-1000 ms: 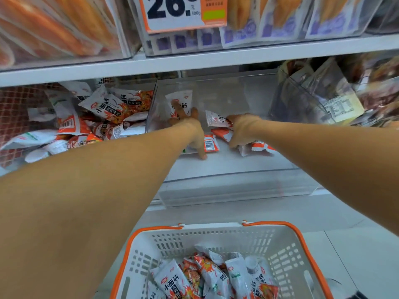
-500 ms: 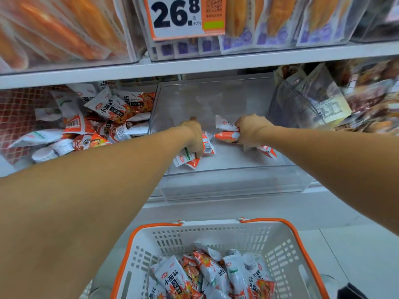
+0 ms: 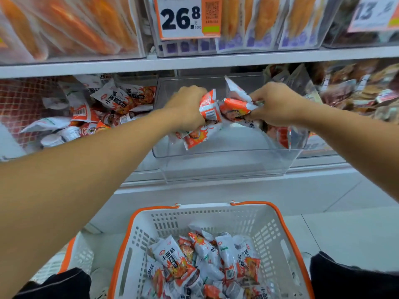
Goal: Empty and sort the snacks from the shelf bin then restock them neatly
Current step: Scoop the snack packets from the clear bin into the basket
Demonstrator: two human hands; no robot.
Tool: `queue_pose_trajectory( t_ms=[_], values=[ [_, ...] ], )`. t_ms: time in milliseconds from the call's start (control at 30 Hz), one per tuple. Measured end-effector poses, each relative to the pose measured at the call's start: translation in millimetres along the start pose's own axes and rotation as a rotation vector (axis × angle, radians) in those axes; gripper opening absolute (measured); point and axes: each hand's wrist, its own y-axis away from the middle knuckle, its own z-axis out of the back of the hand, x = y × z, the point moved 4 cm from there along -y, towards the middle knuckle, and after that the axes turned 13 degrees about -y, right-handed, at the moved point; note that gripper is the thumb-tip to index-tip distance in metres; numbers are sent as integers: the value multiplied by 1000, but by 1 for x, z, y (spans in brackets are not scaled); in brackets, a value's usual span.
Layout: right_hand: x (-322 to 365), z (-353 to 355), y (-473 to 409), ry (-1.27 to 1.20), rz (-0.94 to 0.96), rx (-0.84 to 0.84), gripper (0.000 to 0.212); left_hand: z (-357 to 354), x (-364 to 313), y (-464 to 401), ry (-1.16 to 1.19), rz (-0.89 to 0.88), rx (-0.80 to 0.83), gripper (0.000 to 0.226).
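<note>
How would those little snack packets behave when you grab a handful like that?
Probably floppy: the snack packets crumple and bend where the left hand and right hand grip them. Likely light, since each hand holds several at once. Perhaps slippery too: the wrappers look glossy, and some dangle loosely below the left hand, over the clear bin.
</note>
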Motion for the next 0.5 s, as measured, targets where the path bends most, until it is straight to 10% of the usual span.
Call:
queue_pose_trajectory(
  t_ms=[267, 500],
  values=[
    [43, 11, 121, -478, 108, 46, 8, 67, -27, 113, 93, -179, -34, 31],
    [-2, -145, 181, -715, -379, 474, 17, -70, -38, 196, 36, -159, 412, 34]
  ],
)
